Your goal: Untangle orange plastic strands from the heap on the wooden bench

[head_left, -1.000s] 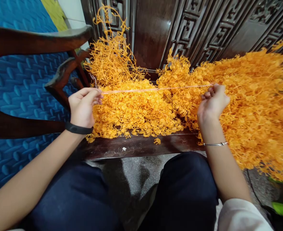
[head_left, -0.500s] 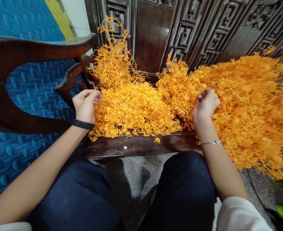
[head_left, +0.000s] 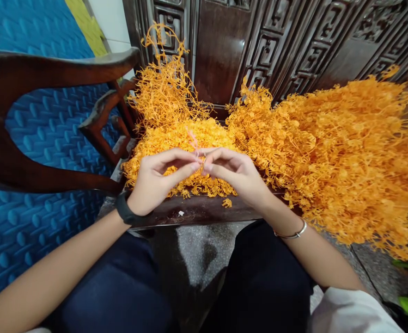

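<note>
My left hand point(head_left: 162, 178) and my right hand point(head_left: 234, 173) meet fingertip to fingertip above the near edge of a heap of orange curly plastic pieces point(head_left: 207, 132). A thin pink string point(head_left: 191, 137) rises from the left hand's pinched thumb and forefinger. Thumb and forefinger of my right hand are also closed in a pinch. A bit of orange shows between the fingertips, but I cannot tell whether it is held or lies behind them.
The heap lies on a dark wooden bench point(head_left: 204, 210) with a carved back point(head_left: 221, 51) and a curved armrest point(head_left: 51, 69). A larger orange pile point(head_left: 356, 152) spreads over the right side. Blue textured padding point(head_left: 51, 125) stands at left. One loose orange piece point(head_left: 227, 203) lies near the bench edge.
Both hands have come together at the middle, the left moving right from beside the armrest, the right moving left from the large pile. The pink string now stands up at the left fingertips.
</note>
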Demonstrator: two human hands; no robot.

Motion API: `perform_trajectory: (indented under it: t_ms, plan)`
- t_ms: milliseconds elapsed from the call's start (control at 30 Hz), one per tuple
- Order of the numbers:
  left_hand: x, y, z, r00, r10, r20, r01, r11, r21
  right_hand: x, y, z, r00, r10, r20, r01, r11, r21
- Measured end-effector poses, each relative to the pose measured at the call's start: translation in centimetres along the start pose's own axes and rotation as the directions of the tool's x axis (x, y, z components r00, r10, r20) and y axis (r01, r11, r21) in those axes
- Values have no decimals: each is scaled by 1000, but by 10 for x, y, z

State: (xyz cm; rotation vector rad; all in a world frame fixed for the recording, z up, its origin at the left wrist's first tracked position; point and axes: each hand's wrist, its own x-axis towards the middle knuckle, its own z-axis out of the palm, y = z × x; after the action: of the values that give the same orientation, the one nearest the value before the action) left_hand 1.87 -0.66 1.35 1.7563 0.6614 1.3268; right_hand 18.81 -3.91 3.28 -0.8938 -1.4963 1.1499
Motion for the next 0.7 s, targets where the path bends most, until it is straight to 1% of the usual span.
perform_trajectory:
  t_ms: [67,133,200,267,333,400,467,533,600,700]
  plan:
    - [-3,4,1,999,32,1,-32,999,28,-1,1,4,998,37,57,-39,999,36]
    - [-3,4,1,998,28,-57,-27,999,33,-1,3,4,997,49,61,-52,997,50]
    - [0,0,-1,993,7,-121,-4,1000,27,0,5,1,999,40,8,-40,997,65]
    - [3,-4,-2,991,-25,-132,27,1000,12,1,7,-2,998,38,-49,-33,995,97]
    - [4,-7,-1,995,-69,-78,68,998,-12,2,9,-3,996,53,-65,-43,989,138]
    - [3,-8,2,994,-104,35,106,993,-45,2,9,-2,995,83,-57,-71,979,190]
    - [2,-7,6,980,-115,163,125,991,-52,1,9,0,992,117,-45,-102,964,245]
    - [0,-6,10,960,-129,248,144,989,-44,0,9,2,989,140,-38,-123,952,280]
    - [0,-5,12,943,-171,285,189,981,-37,0,10,2,986,157,-48,-137,948,286]
    - [0,-4,12,915,-271,299,293,956,-29,1,11,-1,979,177,-101,-144,951,275]
